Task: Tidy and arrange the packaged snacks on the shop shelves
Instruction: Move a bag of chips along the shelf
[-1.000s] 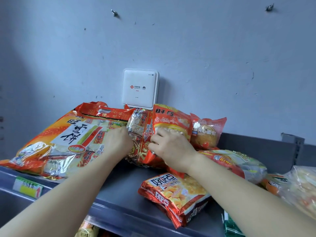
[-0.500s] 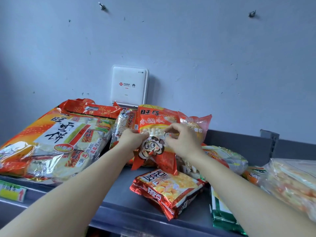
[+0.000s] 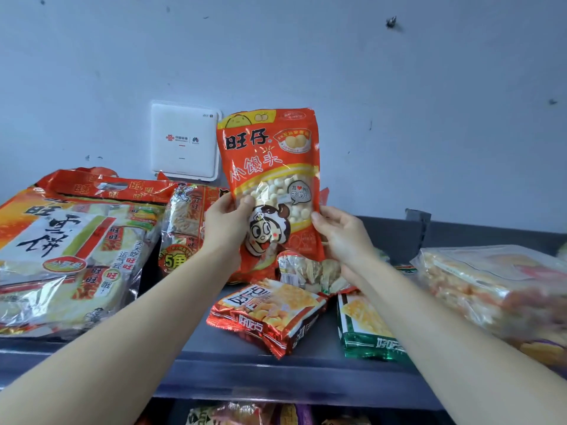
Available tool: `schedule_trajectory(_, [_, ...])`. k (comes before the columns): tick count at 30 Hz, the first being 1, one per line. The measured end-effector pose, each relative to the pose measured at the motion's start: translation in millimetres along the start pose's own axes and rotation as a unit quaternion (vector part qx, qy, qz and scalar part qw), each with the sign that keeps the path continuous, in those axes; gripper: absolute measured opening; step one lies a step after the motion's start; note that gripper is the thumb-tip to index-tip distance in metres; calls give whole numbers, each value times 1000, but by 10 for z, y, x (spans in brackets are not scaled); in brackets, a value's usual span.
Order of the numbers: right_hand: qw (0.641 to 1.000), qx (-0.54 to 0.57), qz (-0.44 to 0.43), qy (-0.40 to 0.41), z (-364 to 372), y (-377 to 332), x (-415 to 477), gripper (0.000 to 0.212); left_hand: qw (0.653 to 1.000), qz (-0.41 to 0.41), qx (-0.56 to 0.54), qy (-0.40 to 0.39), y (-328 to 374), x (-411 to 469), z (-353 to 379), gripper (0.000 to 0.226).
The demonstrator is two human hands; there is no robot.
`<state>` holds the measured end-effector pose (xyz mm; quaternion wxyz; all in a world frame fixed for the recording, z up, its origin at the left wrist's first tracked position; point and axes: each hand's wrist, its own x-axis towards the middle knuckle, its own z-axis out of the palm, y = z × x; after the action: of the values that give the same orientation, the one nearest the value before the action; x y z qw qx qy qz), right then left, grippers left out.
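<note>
Both hands pinch one red bag (image 3: 270,179) upright above the shelf (image 3: 276,372): left hand (image 3: 225,228), right hand (image 3: 340,237) at its sides.

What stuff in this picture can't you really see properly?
All in the head view:
- Small packet behind the red bun-snack bag: mostly covered by the bag and right hand.
- Clear bag: cut off by the right edge, contents blurred.
- Lower-shelf packets: cut by the bottom edge and shelf lip.
- White wall box: print too small.
</note>
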<state>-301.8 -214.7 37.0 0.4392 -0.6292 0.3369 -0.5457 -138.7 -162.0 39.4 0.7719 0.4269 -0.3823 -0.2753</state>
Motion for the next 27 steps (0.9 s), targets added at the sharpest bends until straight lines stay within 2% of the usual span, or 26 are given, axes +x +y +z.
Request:
schedule_trajectory(5, [993, 14, 7, 113, -377, -135, -155, 14, 997, -27, -34, -71, -3, -175, 355, 22])
schedule_trajectory(7, [986, 3, -11, 168, -563, -192, -213, 16, 994, -22, -32, -106, -22, -267, 541, 29])
schedule_trajectory(10, [965, -25, -46, 258, -943, -299, -313, 18, 987, -12, -15, -162, -23, -482, 894, 22])
schedule_trajectory(12, [951, -46, -60, 299, -1236, -367, -400, 15, 982, -12, -10, -188, -4, -647, 1157, 30])
schedule_trajectory(14, [938, -57, -75, 333, -1541, -443, -516, 28, 979, -4, 2, -203, 7, -829, 1433, 37])
schedule_trajectory(16, [930, -47, -80, 356, -1864, -513, -636, 35, 976, -4, 6, -216, -8, -1037, 1717, 38])
schedule_trajectory(19, [919, -39, -78, 384, -2399, -604, -825, 25, 970, 8, -1, -243, -64, -1390, 2177, 22])
schedule_trajectory(21, [912, -45, -84, 400, -2802, -644, -964, 14, 967, 5, -5, -256, -98, -1656, 2518, 21])
schedule_trajectory(27, [895, -82, -70, 432, -4090, -699, -1425, 24, 956, -32, -31, -289, -311, -2501, 3527, 20])
